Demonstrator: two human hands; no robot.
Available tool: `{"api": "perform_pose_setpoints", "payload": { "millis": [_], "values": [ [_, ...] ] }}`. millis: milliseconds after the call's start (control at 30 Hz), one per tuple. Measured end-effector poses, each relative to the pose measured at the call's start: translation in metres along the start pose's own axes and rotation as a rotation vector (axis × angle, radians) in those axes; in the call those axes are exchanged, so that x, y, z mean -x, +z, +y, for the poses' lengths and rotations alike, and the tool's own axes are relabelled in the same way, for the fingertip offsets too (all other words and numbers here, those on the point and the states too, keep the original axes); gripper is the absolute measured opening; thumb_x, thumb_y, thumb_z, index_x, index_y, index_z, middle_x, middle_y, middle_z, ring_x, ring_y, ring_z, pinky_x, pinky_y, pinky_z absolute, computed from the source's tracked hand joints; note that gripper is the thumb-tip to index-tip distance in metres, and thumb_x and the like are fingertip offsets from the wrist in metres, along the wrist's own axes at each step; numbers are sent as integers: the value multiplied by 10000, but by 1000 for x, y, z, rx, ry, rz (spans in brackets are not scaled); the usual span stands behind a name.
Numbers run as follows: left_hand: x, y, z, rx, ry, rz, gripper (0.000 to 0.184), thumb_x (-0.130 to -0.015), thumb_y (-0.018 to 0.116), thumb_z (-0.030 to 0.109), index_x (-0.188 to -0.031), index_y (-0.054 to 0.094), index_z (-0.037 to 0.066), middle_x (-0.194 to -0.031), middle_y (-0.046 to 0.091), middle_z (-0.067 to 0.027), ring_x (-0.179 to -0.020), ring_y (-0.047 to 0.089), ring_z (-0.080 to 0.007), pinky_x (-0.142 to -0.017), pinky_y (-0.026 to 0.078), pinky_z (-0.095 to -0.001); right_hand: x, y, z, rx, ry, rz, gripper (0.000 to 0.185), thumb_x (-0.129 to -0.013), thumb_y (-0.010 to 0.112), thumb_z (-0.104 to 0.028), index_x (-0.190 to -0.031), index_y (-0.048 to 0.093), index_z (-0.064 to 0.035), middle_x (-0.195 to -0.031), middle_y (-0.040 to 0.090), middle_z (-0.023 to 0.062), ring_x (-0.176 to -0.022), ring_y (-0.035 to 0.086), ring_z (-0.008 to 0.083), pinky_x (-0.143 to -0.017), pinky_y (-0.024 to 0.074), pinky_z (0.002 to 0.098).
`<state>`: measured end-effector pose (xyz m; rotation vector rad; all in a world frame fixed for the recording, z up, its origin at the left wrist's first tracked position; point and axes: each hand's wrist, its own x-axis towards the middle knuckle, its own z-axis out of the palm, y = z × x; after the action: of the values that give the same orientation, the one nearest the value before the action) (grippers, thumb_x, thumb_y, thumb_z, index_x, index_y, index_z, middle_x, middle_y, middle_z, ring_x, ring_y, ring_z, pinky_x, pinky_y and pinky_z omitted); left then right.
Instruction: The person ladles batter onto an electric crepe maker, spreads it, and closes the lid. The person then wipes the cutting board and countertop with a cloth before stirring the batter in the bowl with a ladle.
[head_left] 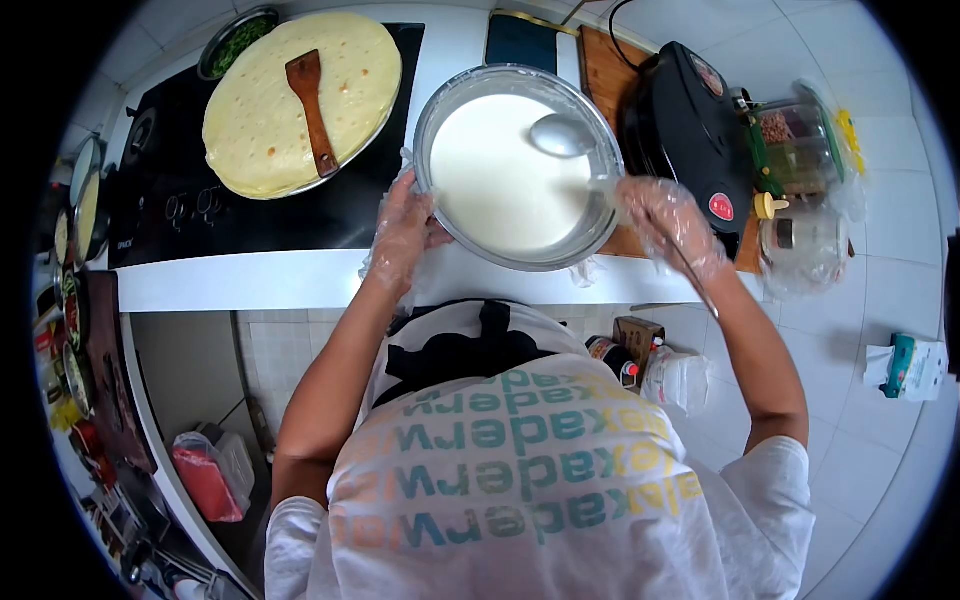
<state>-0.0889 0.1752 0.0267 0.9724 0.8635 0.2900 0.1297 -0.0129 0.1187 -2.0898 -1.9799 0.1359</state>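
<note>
A large metal bowl [430, 125] of smooth, creamy white batter [500, 180] stands at the counter's front. My left hand [402, 225], in a clear plastic glove, grips the bowl's left side. In my right hand [672, 225], gloved the same way, is a metal ladle [562, 136]. Its round head is over the batter near the far right rim, and its handle sticks out below my wrist. Whether the head touches the batter I cannot tell. To the left, a pile of thin round pancakes [250, 110] carries a wooden spatula [312, 110].
The pancakes rest over a black cooktop [160, 220], with a bowl of chopped greens [240, 42] behind them. Right of the batter, a black electric griddle [690, 140] stands on a wooden board [605, 75]. Clear containers [800, 150] and a jar [805, 240] are farther right.
</note>
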Motion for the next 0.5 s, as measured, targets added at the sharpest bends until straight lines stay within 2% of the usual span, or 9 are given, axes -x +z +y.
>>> {"api": "perform_pose_setpoints", "payload": {
  "millis": [67,167,333,433,500],
  "values": [
    [-5,-4,-6,-23,15,-20,552,-857,469,272,-1315,236,69,-1018,532,-93,-827,569,-169,-725,504,-309,-9,-8,12,48,48,-64,204,-805,471,-31,-993,550,-31,-882,572,161,-793,555,318,-685,448,354],
    [-7,-6,-8,-28,1,-28,556,-860,469,269,-1319,229,68,-998,531,-88,-818,566,-162,-712,505,-300,-5,-11,23,85,218,-198,212,-808,464,-27,-1005,541,-41,-888,571,163,-800,550,333,-686,449,353],
    [-8,-6,-13,-26,19,-33,533,-861,472,259,-1310,247,79,-969,532,-72,-827,560,-156,-706,500,-303,27,-7,-7,208,173,-176,173,-785,492,-62,-954,532,-53,-832,575,141,-737,553,318,-647,458,376],
    [-2,-1,-3,-12,12,-13,472,-882,416,193,-1313,250,95,-1014,511,-88,-812,566,-160,-701,505,-307,41,-3,-35,46,263,-149,102,-767,519,-65,-862,545,-39,-745,570,136,-656,546,305,-594,448,390],
    [0,1,-2,1,8,-16,449,-893,387,163,-1316,249,103,-1059,498,-103,-817,575,-170,-700,506,-308,42,-4,-57,-100,384,-157,113,-771,503,-59,-874,542,-30,-760,571,151,-678,552,312,-606,447,383]
  ]
}}
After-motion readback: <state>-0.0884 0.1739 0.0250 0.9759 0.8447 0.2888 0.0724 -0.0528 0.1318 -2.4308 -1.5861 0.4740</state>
